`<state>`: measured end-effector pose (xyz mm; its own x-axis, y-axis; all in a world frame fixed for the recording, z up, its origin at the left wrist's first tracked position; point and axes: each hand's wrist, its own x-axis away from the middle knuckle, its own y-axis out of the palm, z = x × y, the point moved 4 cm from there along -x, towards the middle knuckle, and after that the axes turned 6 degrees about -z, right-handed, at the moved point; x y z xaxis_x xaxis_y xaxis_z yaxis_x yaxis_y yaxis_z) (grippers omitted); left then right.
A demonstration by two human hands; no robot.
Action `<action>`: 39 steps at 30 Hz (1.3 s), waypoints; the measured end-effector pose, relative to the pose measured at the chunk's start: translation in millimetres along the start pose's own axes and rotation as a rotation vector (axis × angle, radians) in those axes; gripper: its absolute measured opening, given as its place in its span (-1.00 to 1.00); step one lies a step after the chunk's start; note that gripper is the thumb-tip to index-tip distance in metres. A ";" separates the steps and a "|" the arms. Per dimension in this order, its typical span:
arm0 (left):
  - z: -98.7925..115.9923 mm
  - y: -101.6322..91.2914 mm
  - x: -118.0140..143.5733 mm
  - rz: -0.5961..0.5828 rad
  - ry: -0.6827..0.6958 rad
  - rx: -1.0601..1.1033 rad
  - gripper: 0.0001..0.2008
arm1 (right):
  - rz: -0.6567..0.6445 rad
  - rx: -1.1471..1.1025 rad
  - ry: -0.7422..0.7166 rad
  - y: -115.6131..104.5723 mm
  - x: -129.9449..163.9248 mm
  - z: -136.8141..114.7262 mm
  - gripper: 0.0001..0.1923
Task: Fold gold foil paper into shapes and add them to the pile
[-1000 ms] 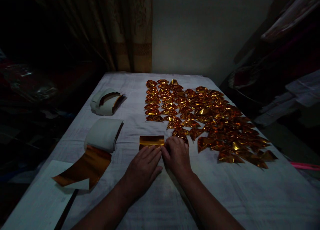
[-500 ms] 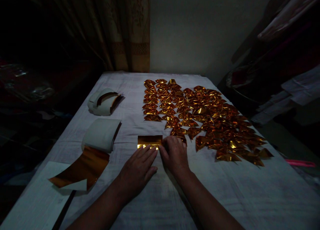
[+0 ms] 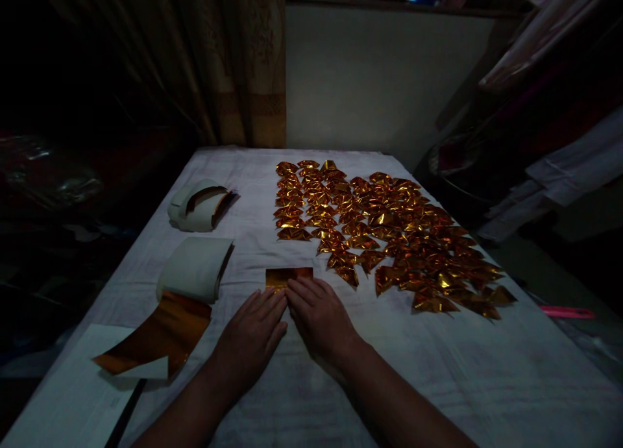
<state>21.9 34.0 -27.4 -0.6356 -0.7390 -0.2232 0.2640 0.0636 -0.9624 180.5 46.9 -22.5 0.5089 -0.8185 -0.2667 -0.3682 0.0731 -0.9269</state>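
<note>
A small rectangular piece of gold foil paper (image 3: 288,276) lies flat on the white cloth-covered table (image 3: 438,370). My left hand (image 3: 250,337) and my right hand (image 3: 318,318) lie side by side, fingers stretched out, fingertips pressing the near edge of that foil. Part of the foil is hidden under the fingers. Just to the right, several folded gold foil triangles (image 3: 384,227) are spread out in rows and a loose heap.
Two rolls of foil-backed white paper lie at the left: the near roll (image 3: 195,266) with a gold strip (image 3: 156,337) unrolled toward me, and the far roll (image 3: 199,204). A white sheet (image 3: 78,396) lies at the front left corner. Curtain and wall stand behind.
Both hands slid left and toward me along the foil piece, and now cover more of its near edge. The view shifted slightly.
</note>
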 end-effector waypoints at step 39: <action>31.1 -38.9 -32.1 0.107 -0.245 -0.004 -0.74 | -0.178 0.014 0.195 -8.1 36.1 14.7 -0.44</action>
<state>54.5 34.4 22.1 -0.4098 -0.8680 -0.2805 0.3170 0.1529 -0.9360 213.3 25.2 -28.5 0.4044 -0.9135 -0.0446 -0.2753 -0.0751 -0.9584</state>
